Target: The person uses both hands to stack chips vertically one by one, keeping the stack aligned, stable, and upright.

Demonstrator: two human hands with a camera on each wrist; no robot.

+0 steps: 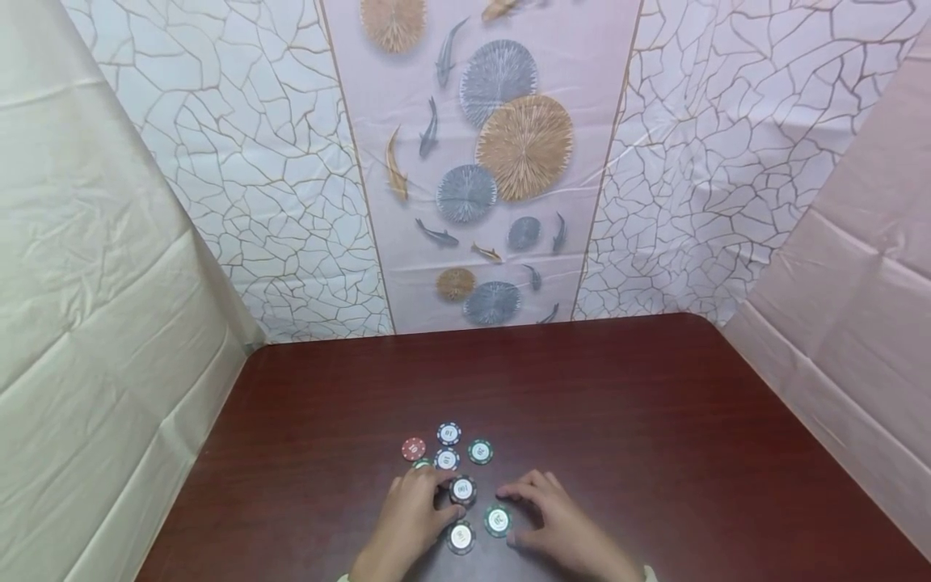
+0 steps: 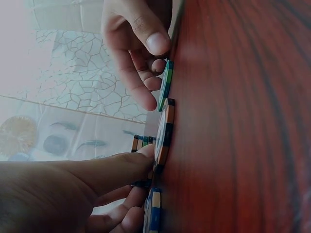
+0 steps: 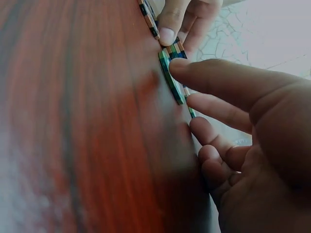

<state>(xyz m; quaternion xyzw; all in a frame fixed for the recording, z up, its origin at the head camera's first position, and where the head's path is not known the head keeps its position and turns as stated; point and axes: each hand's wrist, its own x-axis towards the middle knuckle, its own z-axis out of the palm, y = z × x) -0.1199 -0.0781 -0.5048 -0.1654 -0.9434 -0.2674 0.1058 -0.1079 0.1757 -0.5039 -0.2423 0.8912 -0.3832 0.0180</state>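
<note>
My left hand (image 1: pixel 409 511) pinches a short stack of poker chips (image 1: pixel 462 490), its thumb and index finger on opposite sides; the top chip is black and marked 100. In the left wrist view, the edges of several stacked chips (image 2: pixel 141 142) show beyond the thumb. My right hand (image 1: pixel 556 521) curves loosely around a green poker chip (image 1: pixel 498 520) lying flat, thumb near one edge and index fingertip a little beyond the other. In the right wrist view, the thumb overlaps the rim of this green chip (image 3: pixel 170 80). Just below the stack lies another dark chip (image 1: pixel 461 537).
Beyond the left hand lie a red chip (image 1: pixel 414 449), two dark blue and white chips (image 1: pixel 448 434) and a green chip (image 1: pixel 480 452). Another green chip (image 1: pixel 422 464) is partly hidden by the left fingers. The dark red wooden table (image 1: pixel 655 420) meets hanging cloth (image 1: pixel 305 202) behind.
</note>
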